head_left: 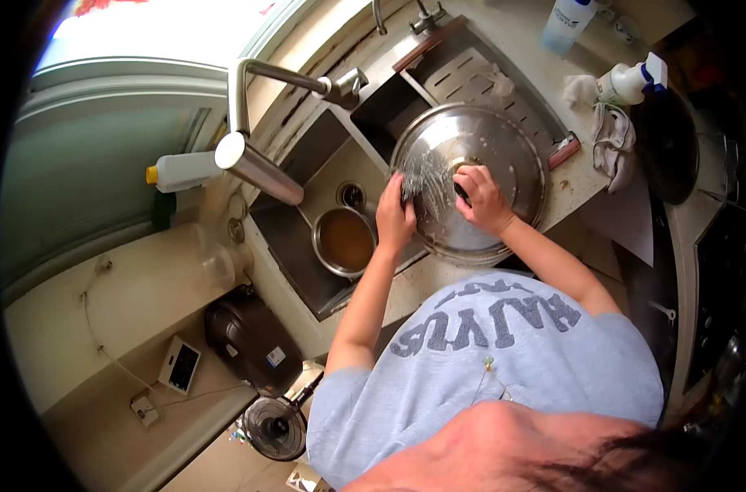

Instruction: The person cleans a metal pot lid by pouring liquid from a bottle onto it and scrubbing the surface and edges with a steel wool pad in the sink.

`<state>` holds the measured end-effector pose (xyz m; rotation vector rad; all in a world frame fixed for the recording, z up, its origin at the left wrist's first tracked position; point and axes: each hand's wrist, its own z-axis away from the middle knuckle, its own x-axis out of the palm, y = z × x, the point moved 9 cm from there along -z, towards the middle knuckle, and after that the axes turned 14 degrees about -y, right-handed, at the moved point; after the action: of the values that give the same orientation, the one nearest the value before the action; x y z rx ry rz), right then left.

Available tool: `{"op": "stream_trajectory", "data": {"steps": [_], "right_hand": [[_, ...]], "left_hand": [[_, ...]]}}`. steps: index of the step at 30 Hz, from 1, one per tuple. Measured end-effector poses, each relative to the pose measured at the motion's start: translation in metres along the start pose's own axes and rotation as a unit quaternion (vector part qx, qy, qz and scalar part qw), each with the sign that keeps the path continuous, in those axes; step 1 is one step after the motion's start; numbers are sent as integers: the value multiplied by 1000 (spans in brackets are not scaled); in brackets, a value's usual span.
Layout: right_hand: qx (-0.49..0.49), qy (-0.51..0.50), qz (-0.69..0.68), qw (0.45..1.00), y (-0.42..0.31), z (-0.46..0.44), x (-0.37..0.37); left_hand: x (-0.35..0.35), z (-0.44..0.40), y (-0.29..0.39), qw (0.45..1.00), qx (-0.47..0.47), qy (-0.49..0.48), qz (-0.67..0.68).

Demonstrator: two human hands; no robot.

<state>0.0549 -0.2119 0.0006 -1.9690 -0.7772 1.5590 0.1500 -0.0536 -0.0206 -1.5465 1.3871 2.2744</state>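
Note:
A large round metal lid [504, 148], wet and streaked with suds, lies over the sink's edge in front of me. My right hand [481, 199] is closed round the dark knob at the middle of the lid. At the lid's left side, my left hand [396, 215] has its fingers curled against the surface. A silvery, stringy scourer, looking like steel wool [422, 170], shows by the left fingertips, pressed on the lid; the fingers partly hide their hold. Just left of that hand, a metal pot [346, 241] with brownish liquid stands in the sink basin.
The metal sink [287, 238] has a faucet [258, 168] reaching over its left basin. A slotted drain tray [463, 70] is behind the lid. Spray bottle [623, 84], cloth [613, 148] and dark round lid [666, 148] are at right; a white bottle [184, 170] is at left.

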Motion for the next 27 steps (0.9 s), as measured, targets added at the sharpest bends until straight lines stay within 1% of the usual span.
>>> {"op": "stream_trajectory", "data": {"steps": [3, 6, 7, 9, 11, 12, 13, 15, 16, 17, 19, 20, 21, 22, 23, 25, 26, 27], "right_hand": [[-1, -7, -10, 1000, 1, -2, 1], [18, -9, 3, 1000, -1, -2, 3], [24, -4, 11, 1000, 1, -6, 2], [20, 5, 14, 1000, -2, -9, 2], [38, 2, 35, 999, -4, -9, 4], [21, 19, 38, 999, 7, -2, 19], [20, 14, 37, 999, 4, -2, 19], [0, 1, 2, 1000, -1, -10, 11], [12, -4, 10, 1000, 1, -10, 13], [7, -12, 13, 1000, 0, -8, 15], [22, -19, 15, 999, 5, -10, 16], [16, -18, 15, 1000, 2, -15, 14], [12, 0, 25, 1000, -4, -18, 8], [11, 14, 34, 999, -8, -17, 3], [16, 5, 28, 999, -8, -13, 7], [9, -2, -68, 998, 0, -19, 8], [-26, 57, -77, 995, -11, -24, -5], [-26, 55, -73, 995, -10, -22, -4]], "left_hand": [[-4, -44, -2, 999, 50, -8, 0], [-2, -36, -9, 999, 21, 17, 42], [0, -15, -14, 998, 14, 37, 39], [9, 31, -16, 998, -16, 39, 47], [18, 47, -13, 997, -45, 29, 52], [16, 40, -12, 998, -37, 42, 39], [10, 24, -12, 996, -51, 54, 40], [3, -17, -16, 997, -46, 51, 38], [2, -26, -16, 997, -33, 67, 28], [2, -17, -15, 996, -37, 73, 34], [4, 6, -19, 995, -73, 52, 52], [8, 24, -20, 995, -40, 77, 43], [9, 30, -17, 996, -50, 55, 38], [7, 21, -18, 996, -43, 66, 32], [5, 13, -20, 996, -45, 73, 27], [1, -31, -16, 997, -41, 58, 34], [0, -58, -13, 998, -28, 49, 40], [0, -71, -12, 997, -37, 40, 47]]}}
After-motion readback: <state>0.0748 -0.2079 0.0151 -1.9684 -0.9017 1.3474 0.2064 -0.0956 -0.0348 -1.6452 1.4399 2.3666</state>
